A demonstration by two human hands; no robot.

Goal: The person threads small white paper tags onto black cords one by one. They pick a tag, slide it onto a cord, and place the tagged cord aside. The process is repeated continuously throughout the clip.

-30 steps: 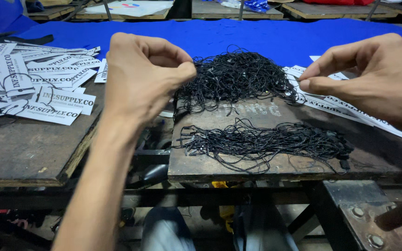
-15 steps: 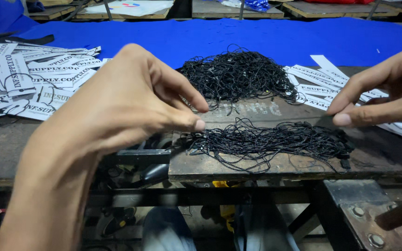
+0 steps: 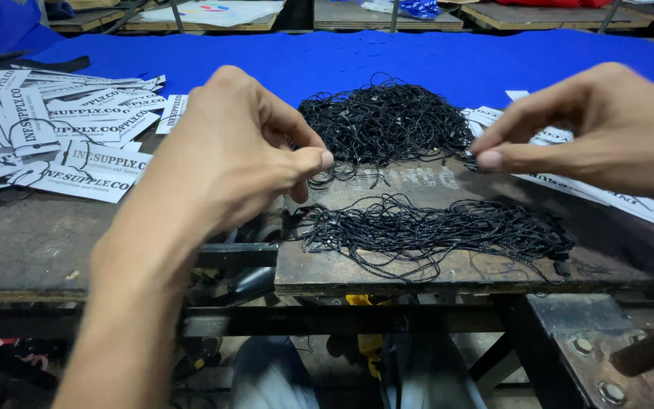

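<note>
A flat bunch of black strings [image 3: 433, 231] is lying nearest on the worn board [image 3: 448, 276]. Above it, the left hand [image 3: 228, 155] and right hand [image 3: 599, 129] are hovering with thumb and fingers pinched; whether either is gripping a string, I cannot tell. Beyond them a tangled string heap [image 3: 384, 121] is sitting, white tags [image 3: 54, 144] lying left, blue cloth [image 3: 418, 60] stretching behind.
</note>
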